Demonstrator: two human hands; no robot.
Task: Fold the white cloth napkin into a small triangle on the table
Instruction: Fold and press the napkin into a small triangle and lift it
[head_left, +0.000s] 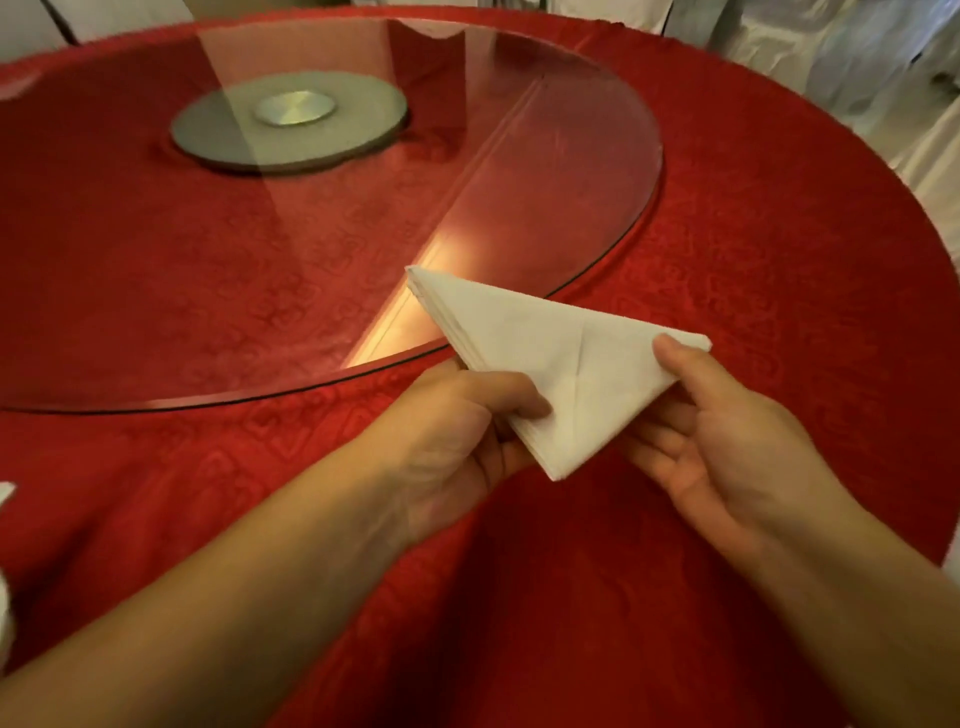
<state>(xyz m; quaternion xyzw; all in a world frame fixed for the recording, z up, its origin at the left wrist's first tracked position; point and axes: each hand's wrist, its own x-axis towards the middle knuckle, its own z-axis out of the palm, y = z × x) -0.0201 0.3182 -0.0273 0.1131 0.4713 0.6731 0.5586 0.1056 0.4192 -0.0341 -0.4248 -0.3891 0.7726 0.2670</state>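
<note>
Both of your hands were on the white cloth napkin (550, 358), and by then it already read as a small, thick triangle of several layers. Your left hand (457, 431) gripped its near-left edge, thumb on top and fingers curled beneath. Your right hand (727, 441) pinched the right corner, thumb on top, the other fingers loosely curled under the cloth. You held the napkin above the table (779, 270), its far tip reaching over the rim of the glass turntable (519, 171); whether any part touched the surface I cannot tell.

Most of the folding looked done to me: the edges were stacked and a crease ran across the top face. What seemed left was laying the triangle flat on the table and perhaps pressing the layers down, since the stack looked a little loose at the far tip.

You worked over a round table under a red patterned tablecloth (571, 571), with the glass turntable resting on a grey metal hub (291, 122). Beyond it, pale draped fabric (857, 62) filled the background.
</note>
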